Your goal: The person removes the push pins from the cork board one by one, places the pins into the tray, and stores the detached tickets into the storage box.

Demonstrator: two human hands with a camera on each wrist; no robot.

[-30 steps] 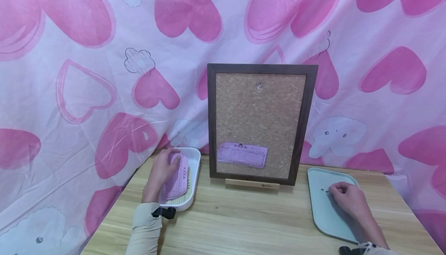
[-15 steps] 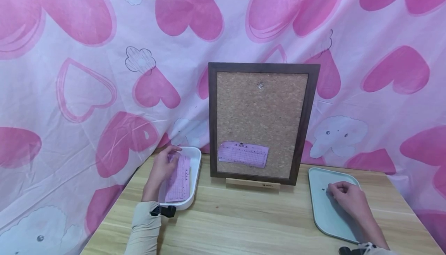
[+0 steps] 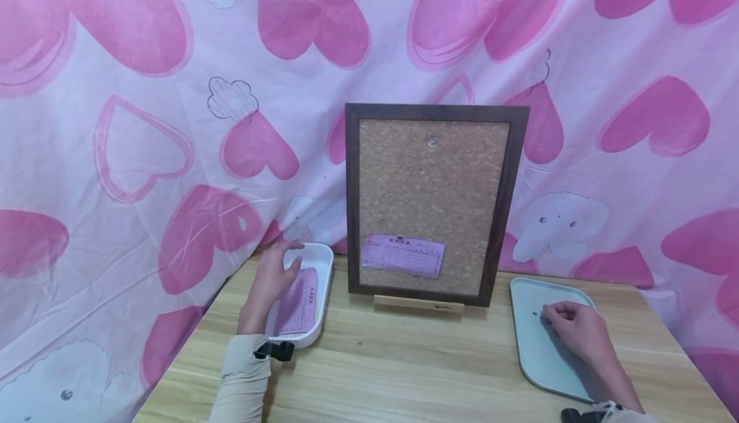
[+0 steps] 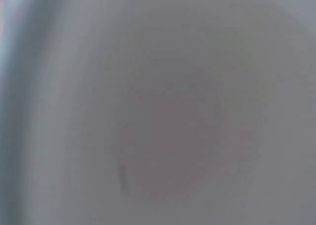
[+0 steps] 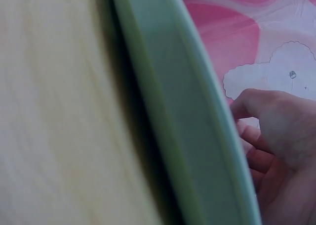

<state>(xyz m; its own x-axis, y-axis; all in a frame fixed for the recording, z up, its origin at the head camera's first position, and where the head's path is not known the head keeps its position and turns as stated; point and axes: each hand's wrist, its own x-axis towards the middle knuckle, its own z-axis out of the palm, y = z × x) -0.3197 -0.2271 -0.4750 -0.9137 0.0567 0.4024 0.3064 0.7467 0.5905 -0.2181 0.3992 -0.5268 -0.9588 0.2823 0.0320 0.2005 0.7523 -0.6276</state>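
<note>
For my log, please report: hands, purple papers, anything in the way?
Left hand spread over white tray. Right hand over green tray, grip unclear. Purple paper in white tray, another paper on corkboard. No obstacle seen.

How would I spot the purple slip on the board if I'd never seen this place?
Find the dark-framed corkboard standing on the wooden table. The purple slip is on its lower left part. Unlike the purple paper in the white tray, it is up on the corkboard.

Bright, soft-lit head view, left wrist view blurred grey, dark shadow beside tray (image 5: 190,106)
</note>
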